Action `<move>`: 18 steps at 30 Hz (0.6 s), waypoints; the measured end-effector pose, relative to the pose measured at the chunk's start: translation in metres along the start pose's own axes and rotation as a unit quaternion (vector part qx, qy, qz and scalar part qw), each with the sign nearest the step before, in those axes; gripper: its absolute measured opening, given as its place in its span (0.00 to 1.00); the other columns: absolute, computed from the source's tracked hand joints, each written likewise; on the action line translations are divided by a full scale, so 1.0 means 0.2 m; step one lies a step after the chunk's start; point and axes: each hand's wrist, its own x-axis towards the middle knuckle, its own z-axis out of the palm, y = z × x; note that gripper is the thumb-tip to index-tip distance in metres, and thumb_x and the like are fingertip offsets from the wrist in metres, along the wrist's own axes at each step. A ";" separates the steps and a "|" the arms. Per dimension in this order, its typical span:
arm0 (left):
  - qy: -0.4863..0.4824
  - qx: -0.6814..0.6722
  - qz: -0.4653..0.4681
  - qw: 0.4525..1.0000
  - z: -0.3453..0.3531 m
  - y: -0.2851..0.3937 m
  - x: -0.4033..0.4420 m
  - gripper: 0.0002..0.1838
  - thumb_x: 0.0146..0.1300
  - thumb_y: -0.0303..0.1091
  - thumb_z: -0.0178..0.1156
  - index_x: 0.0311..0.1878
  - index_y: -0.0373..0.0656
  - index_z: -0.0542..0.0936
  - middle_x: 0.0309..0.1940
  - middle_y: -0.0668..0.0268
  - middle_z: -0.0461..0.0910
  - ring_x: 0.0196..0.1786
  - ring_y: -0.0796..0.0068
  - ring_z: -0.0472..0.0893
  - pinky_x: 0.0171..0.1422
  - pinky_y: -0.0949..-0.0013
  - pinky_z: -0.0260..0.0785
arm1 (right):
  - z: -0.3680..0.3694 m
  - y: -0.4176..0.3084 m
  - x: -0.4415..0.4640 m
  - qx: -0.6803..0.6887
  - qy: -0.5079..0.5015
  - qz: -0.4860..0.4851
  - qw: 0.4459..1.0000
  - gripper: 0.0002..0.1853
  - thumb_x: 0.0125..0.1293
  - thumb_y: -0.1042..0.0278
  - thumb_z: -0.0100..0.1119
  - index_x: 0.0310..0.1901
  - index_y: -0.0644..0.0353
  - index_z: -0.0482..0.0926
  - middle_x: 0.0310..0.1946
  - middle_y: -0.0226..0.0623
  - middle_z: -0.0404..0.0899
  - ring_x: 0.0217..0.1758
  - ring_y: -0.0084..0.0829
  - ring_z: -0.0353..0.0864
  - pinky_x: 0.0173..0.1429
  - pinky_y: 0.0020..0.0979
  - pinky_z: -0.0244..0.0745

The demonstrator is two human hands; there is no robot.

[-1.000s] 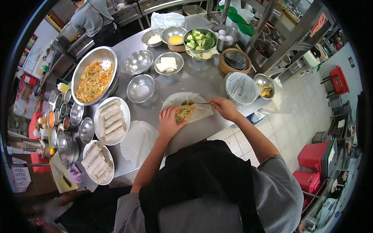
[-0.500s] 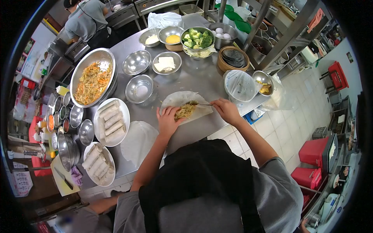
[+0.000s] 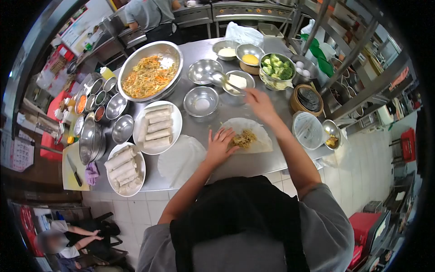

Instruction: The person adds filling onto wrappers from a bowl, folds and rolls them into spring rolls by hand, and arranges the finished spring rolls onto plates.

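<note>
My left hand (image 3: 220, 146) lies spread on the near edge of a round white wrapper (image 3: 260, 137), fingertips beside a mound of shredded filling (image 3: 244, 138). My right hand (image 3: 260, 105) is closed around the handle of a metal spoon (image 3: 222, 80), whose bowl hangs over the steel bowls left of the one with white blocks (image 3: 236, 82). More wrappers (image 3: 180, 159) lie flat left of my left arm. Rolled white rolls fill two oval plates (image 3: 177, 136) (image 3: 141, 174). A large steel bowl (image 3: 177, 56) at the upper left holds shredded carrot and noodle-like filling.
A broccoli bowl (image 3: 277, 71), an egg bowl (image 3: 306, 70) and a wooden container (image 3: 308, 99) stand at the back right. A knife (image 3: 74, 171) lies on a board at the left. One person (image 3: 152, 19) stands beyond the table; another (image 3: 74, 240) sits at the lower left.
My right hand has lifted the spoon off the filling and moved it up and left toward the steel bowls. My left hand stays on the wrapper. The view has turned, shifting the table rightward.
</note>
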 end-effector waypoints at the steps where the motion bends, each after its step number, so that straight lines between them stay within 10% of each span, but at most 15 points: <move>1: -0.004 0.002 -0.007 1.000 -0.01 0.01 -0.01 0.31 0.63 0.54 0.65 0.66 0.50 0.76 0.71 0.70 0.71 0.76 0.61 0.63 0.79 0.31 0.39 | 0.10 -0.20 0.10 -0.011 -0.032 0.016 0.999 0.17 0.69 0.67 0.54 0.56 0.63 0.81 0.33 0.48 0.83 0.34 0.36 0.82 0.40 0.38 0.75; 3: -0.014 0.007 -0.018 1.000 -0.05 0.02 -0.03 0.29 0.64 0.50 0.65 0.66 0.51 0.76 0.70 0.70 0.71 0.76 0.61 0.63 0.79 0.31 0.40 | 0.44 -0.19 0.39 -0.073 -0.039 -0.096 0.992 0.17 0.63 0.75 0.51 0.52 0.65 0.81 0.41 0.58 0.82 0.44 0.60 0.81 0.51 0.52 0.76; 9: -0.025 0.001 -0.033 0.999 -0.11 0.02 -0.08 0.27 0.62 0.43 0.67 0.66 0.53 0.77 0.67 0.69 0.73 0.74 0.62 0.66 0.79 0.32 0.42 | 1.13 -0.14 0.91 -0.123 -0.136 -0.103 0.978 0.13 0.63 0.60 0.61 0.43 0.61 0.84 0.41 0.51 0.85 0.47 0.54 0.83 0.54 0.48 0.77; 18: -0.042 -0.031 -0.016 0.998 -0.07 0.00 -0.03 0.33 0.57 0.46 0.71 0.67 0.54 0.74 0.67 0.70 0.73 0.74 0.61 0.66 0.79 0.33 0.42 | 0.18 0.26 0.27 -0.297 -0.324 -0.033 0.898 0.08 0.59 0.62 0.65 0.37 0.55 0.86 0.33 0.39 0.86 0.36 0.37 0.85 0.43 0.39 0.78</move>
